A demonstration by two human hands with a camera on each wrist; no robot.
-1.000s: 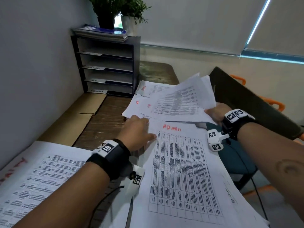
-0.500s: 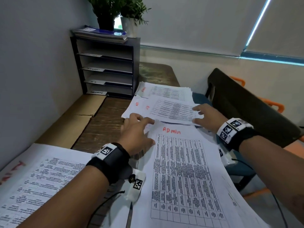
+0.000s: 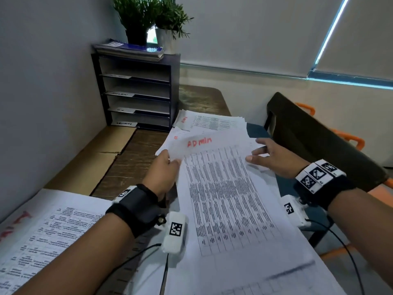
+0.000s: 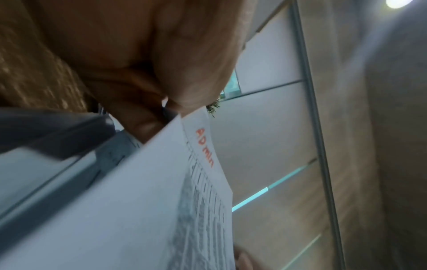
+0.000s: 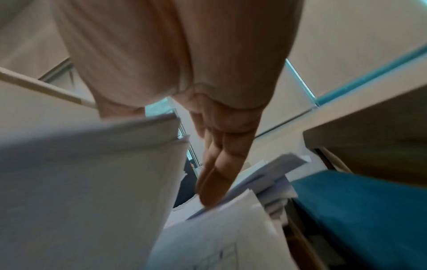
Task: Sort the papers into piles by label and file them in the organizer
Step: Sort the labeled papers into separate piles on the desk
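The left hand (image 3: 162,175) pinches the top corner of the Admin sheet (image 3: 221,188), raised off the stack (image 3: 244,269) on the desk. The right hand (image 3: 274,160), fingers relaxed, touches its far edge. Light, floppy paper: best supported at both edges.

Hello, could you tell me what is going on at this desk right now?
A person is sorting printed sheets by their red labels. The left hand pinches the top left corner of a sheet marked ADMIN and lifts it off the near stack, while the right hand rests with straight fingers at its right edge. More labelled piles lie beyond, beside the black organizer, whose visible slots look empty.
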